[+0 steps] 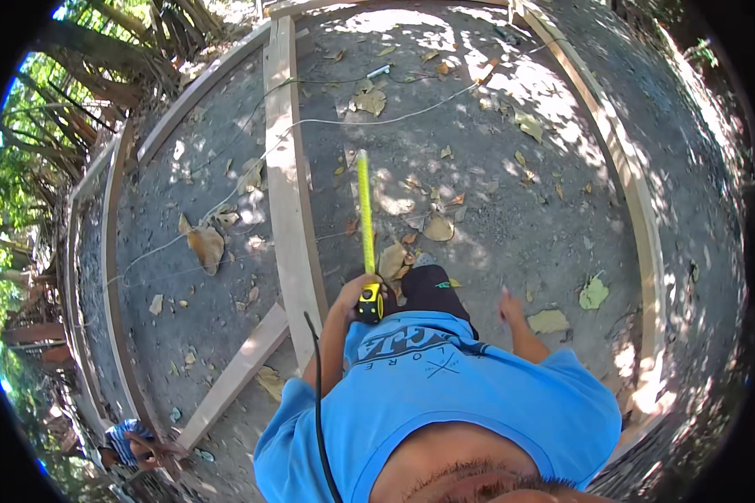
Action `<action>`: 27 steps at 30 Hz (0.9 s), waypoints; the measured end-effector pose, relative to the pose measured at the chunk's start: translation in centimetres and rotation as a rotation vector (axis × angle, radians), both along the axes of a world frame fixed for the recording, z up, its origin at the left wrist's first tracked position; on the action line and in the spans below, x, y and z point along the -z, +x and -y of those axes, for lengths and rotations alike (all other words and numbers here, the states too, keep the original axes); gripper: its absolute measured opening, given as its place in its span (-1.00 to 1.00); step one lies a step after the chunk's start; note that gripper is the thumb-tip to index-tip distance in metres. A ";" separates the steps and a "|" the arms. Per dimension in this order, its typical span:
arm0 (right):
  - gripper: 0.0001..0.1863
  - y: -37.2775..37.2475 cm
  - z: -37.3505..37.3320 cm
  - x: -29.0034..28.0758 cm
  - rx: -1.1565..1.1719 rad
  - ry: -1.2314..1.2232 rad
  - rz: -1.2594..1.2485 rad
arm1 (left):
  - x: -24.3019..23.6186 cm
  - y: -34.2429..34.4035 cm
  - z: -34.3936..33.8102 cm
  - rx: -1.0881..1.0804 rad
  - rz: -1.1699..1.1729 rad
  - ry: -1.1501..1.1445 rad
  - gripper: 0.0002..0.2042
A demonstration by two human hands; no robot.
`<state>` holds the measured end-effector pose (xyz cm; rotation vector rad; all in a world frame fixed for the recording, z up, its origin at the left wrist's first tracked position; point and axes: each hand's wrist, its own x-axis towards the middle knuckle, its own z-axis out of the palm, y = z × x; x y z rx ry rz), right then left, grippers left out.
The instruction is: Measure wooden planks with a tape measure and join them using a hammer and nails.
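Note:
My left hand [352,293] is closed around a yellow and black tape measure [369,303], held in front of my waist. From its case a length of yellow blade [364,210] sticks out straight ahead, its far tip above the dirt. Just left of that hand runs a long wooden beam [288,176]. My right hand [509,307] hangs out to the right side, away from any object. It looks small and edge-on; a finger points forward, and nothing shows in it.
Wooden planks frame the ground, including a right-hand beam [637,201] and a slanting board [233,375]. A thin pale cord [344,123] crosses the main beam. Dry leaves [205,248] and a white tube-like piece [378,72] lie about. A person in striped clothing [127,439] is at lower left.

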<state>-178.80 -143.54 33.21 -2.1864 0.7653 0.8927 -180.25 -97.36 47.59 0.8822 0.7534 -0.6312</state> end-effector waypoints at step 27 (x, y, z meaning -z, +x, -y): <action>-0.64 72.2 -14.2 -7.6 -0.082 0.047 0.610 | 2.3 76.1 -11.4 0.073 0.247 -0.158 -0.71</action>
